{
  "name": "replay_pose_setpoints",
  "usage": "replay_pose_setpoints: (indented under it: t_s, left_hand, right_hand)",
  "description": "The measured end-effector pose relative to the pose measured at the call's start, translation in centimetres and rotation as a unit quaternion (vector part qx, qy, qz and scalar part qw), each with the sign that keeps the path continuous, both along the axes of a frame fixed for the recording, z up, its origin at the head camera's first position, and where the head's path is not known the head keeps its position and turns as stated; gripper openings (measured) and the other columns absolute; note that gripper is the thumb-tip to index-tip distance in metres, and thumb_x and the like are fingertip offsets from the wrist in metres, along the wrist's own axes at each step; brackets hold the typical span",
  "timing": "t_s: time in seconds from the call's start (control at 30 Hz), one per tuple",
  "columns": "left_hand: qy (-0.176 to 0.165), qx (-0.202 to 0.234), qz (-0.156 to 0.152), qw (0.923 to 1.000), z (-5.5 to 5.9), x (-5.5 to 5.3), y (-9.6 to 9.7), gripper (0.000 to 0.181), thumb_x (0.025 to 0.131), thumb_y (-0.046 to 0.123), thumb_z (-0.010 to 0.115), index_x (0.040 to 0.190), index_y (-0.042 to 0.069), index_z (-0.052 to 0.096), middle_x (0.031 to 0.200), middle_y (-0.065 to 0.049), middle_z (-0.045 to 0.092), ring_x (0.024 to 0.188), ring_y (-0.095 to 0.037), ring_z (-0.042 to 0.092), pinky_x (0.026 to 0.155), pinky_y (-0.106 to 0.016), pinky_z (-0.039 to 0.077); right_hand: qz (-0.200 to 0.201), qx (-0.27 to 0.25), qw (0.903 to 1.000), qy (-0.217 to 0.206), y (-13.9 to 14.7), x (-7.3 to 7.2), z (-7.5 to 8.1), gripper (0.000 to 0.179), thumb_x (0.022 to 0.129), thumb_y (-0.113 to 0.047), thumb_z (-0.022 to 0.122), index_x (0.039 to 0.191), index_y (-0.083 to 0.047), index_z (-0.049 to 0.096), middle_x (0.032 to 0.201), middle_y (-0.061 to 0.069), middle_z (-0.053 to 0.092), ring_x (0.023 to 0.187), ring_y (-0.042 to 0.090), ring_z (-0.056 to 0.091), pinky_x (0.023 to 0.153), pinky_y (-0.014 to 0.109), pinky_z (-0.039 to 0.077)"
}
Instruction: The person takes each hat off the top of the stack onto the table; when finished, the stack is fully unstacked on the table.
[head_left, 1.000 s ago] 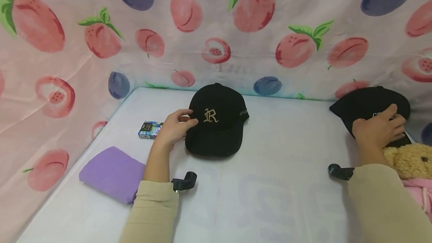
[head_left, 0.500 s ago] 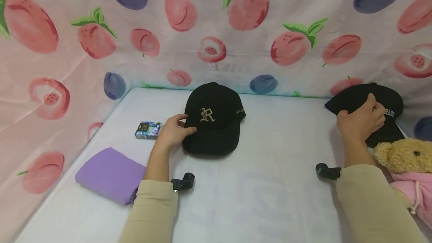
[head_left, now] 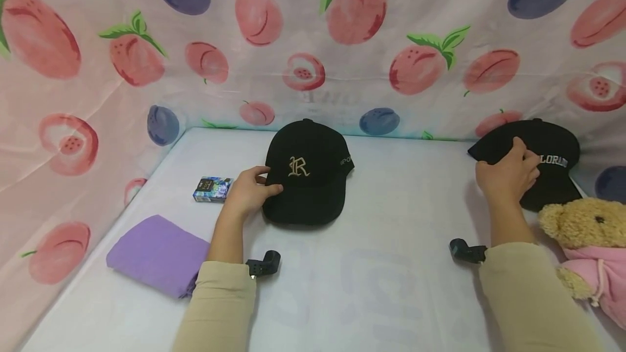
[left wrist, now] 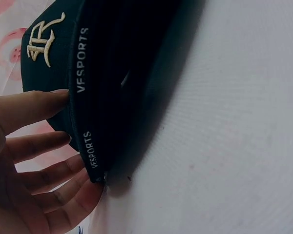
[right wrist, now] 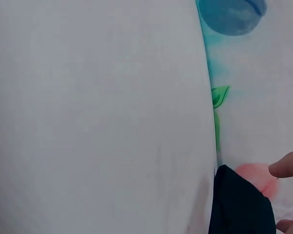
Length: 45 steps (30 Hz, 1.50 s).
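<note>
In the head view a black baseball cap (head_left: 313,200) with a gold gothic R stands mid-table, brim toward me. My left hand (head_left: 248,193) is at its left side, thumb and fingers extended and touching its edge. The left wrist view shows the cap's inside band (left wrist: 82,63) lettered VFSPORTS, with the left hand (left wrist: 34,170) against the rim. My right hand (head_left: 507,175) is in front of a second black cap (head_left: 552,186) with pale lettering at the far right, fingers spread and holding nothing. At the right wrist view's edge, only fingertips and part of that cap (right wrist: 241,207) show.
A small blue patterned box (head_left: 212,189) lies left of the left hand. Nearer is a folded purple cloth (head_left: 158,254). A teddy bear (head_left: 584,227) in pink sits at the right, in front of the second cap. A fruit-printed curtain (head_left: 352,69) backs the white table (head_left: 406,265).
My right hand has moved left across the second cap, uncovering more of its lettering. The left thumb has slid down the first cap's edge slightly. The head view has shifted a little.
</note>
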<state>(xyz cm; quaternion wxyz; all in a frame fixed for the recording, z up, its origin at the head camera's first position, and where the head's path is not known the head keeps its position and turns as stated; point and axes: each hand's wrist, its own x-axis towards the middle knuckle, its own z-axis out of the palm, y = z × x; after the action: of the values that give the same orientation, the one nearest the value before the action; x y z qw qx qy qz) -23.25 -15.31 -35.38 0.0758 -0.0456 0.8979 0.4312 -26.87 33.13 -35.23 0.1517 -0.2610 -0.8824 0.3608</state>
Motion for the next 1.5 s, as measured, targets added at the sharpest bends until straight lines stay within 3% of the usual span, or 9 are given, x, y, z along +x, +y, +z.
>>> replay_pose_setpoints:
  t_s: [0.2,0.53,0.9,1.03,1.5]
  left_hand:
    - [0.010,-0.015,-0.002,0.9998,0.1,-0.1,-0.1,0.066,0.096,0.028,0.069,0.153,0.003,0.046,0.143,-0.027,0.057,0.134,-0.042,0.053,0.113,-0.055,0.042]
    - [0.007,-0.016,-0.001,0.9998,0.3,0.0,-0.2,0.066,0.097,0.029,0.068,0.153,0.003,0.045,0.144,-0.028,0.056,0.135,-0.042,0.052,0.114,-0.056,0.041]
    - [0.002,-0.011,0.005,0.9999,0.4,0.1,0.0,0.066,0.097,0.026,0.068,0.154,0.001,0.044,0.148,-0.029,0.053,0.138,-0.044,0.049,0.116,-0.058,0.039]
    - [0.008,-0.013,0.005,0.9999,0.3,0.0,0.1,0.066,0.096,0.025,0.068,0.153,0.001,0.045,0.149,-0.028,0.052,0.140,-0.045,0.047,0.116,-0.058,0.038]
    - [0.009,-0.016,0.001,0.9998,0.1,0.0,0.4,0.065,0.096,0.025,0.068,0.153,0.000,0.046,0.149,-0.028,0.052,0.140,-0.045,0.047,0.116,-0.058,0.039]
  right_hand:
    - [0.018,-0.040,0.9991,0.000,-1.5,0.2,-0.1,0.084,0.097,-0.022,0.056,0.166,-0.011,0.010,0.165,0.028,0.008,0.152,0.046,0.014,0.124,0.060,0.023]
    - [0.042,-0.088,0.9952,-0.010,-4.9,1.0,0.1,0.082,0.101,-0.028,0.056,0.167,-0.013,0.009,0.168,0.026,0.008,0.157,0.041,0.015,0.127,0.056,0.022]
    - [0.081,-0.102,0.9914,0.008,-7.2,1.6,0.4,0.080,0.101,-0.028,0.057,0.166,-0.011,0.014,0.168,0.024,0.019,0.153,0.041,0.029,0.123,0.055,0.031]
    - [0.105,-0.113,0.9878,0.021,-7.9,2.0,0.7,0.078,0.101,-0.028,0.058,0.166,-0.013,0.017,0.167,0.021,0.025,0.150,0.040,0.038,0.119,0.055,0.039]
    - [0.168,-0.160,0.9722,0.030,-10.9,2.9,1.6,0.079,0.100,-0.024,0.062,0.166,-0.020,0.020,0.169,0.016,0.029,0.148,0.036,0.043,0.115,0.055,0.044]
